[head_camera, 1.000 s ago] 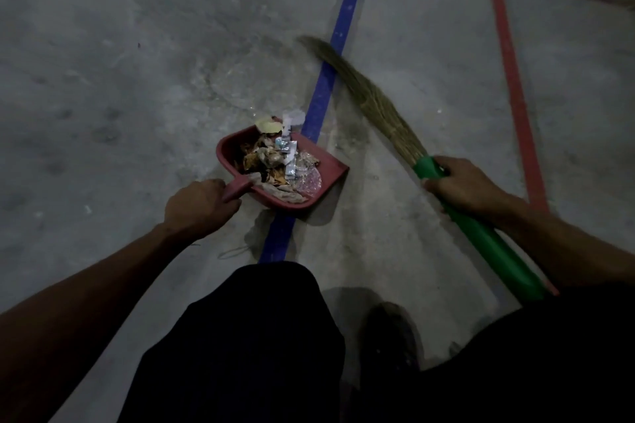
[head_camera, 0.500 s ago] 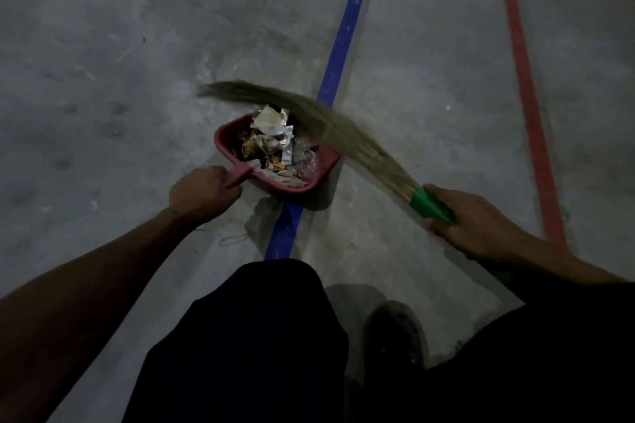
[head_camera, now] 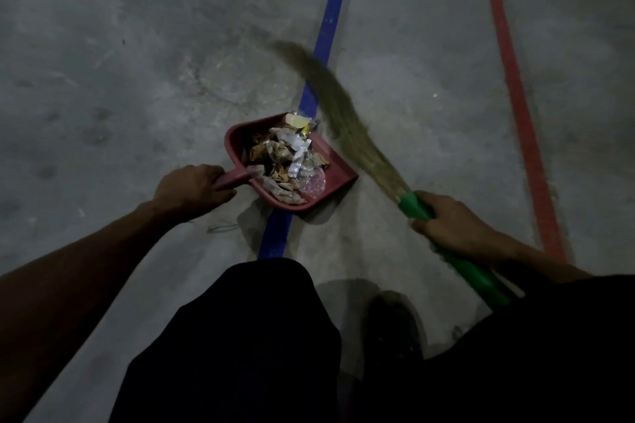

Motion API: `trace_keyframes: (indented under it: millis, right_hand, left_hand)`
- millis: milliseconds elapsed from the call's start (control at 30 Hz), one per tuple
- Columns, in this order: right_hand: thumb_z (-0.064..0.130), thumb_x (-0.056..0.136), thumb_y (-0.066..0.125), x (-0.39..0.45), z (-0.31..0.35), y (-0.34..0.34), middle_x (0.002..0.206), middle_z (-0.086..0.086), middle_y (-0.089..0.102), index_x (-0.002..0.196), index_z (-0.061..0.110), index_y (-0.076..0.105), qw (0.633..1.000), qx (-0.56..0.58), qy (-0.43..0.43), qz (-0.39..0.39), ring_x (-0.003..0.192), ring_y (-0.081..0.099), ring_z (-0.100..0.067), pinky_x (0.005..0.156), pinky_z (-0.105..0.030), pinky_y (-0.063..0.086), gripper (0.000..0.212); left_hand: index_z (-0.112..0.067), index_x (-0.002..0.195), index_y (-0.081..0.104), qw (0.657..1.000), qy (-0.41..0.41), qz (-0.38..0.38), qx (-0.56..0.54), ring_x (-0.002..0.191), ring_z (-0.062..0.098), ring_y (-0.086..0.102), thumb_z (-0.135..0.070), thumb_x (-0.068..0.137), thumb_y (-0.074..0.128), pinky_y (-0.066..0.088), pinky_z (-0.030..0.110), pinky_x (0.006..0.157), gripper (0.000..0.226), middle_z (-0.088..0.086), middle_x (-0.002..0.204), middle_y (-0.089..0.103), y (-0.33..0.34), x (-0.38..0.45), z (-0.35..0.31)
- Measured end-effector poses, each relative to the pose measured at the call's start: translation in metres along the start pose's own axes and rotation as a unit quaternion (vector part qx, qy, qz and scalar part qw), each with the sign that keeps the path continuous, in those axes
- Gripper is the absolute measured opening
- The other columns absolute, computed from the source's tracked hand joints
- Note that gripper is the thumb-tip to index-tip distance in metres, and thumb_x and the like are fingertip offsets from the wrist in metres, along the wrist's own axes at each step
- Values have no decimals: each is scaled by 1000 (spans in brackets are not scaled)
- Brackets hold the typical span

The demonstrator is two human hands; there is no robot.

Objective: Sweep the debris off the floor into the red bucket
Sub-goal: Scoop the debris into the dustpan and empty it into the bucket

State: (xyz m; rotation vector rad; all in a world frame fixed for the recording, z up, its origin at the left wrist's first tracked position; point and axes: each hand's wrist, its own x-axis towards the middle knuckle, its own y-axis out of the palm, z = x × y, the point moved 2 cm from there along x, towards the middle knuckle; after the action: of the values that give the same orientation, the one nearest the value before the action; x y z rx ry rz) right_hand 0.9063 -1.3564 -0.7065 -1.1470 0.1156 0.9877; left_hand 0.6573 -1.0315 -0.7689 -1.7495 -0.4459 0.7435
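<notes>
The left hand (head_camera: 192, 187) is curling its fingers tightly around the handle of the red dustpan (head_camera: 338, 166), which is sitting on the grey concrete floor (head_camera: 137, 79) across the blue line (head_camera: 331, 21). The debris (head_camera: 287, 161), a heap of dry leaves, paper scraps and wrappers, is lying piled inside the dustpan. The right hand (head_camera: 453, 225) is gripping the green handle of the broom (head_camera: 347, 120), whose blurred bristles are reaching up beside the pan's right edge. A red line (head_camera: 515, 89) is running along the floor at right
</notes>
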Motion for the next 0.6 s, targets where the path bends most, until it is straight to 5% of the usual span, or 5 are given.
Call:
trace_keyframes:
  millis: [167, 267, 400, 600]
  right_hand:
    - [33, 94, 58, -22, -10, 5, 135, -7, 56, 150, 21, 33, 985, -165, -59, 1, 100, 63, -26, 74, -20, 38, 63]
    - [34, 92, 61, -20, -26, -10, 128, -9, 61, 150, 26, 34, 992, -112, -33, -43, 81, 57, -14, 70, -22, 42, 65]
    - [31, 92, 60, 2, -37, -30, 102, 0, 59, 148, 28, 37, 994, -52, -7, -94, 54, 61, -4, 41, -14, 42, 60]
    - [27, 93, 57, 0, -24, -9, 112, -8, 63, 146, 21, 39, 999, -43, 2, -17, 67, 64, -16, 58, -32, 57, 57]
  left_hand:
    - [-21, 95, 61, 1000, -6, 12, -6, 63, 21, 51, -47, 90, 59, 31, 27, 51, 27, 2, 74, 57, 0, -4, -8]
    - [-18, 95, 60, 1000, -6, 11, -3, 66, 24, 51, -46, 90, 58, 34, 29, 56, 28, 4, 75, 55, 0, -6, -11]
    - [-18, 94, 61, 1000, -8, 10, -10, 65, 23, 52, -45, 90, 59, 33, 29, 55, 27, 4, 75, 56, 0, -9, -12]
    - [-20, 95, 62, 1000, 0, 2, -2, 61, 19, 51, -46, 89, 61, 30, 26, 49, 26, 2, 73, 58, 0, -7, -7]
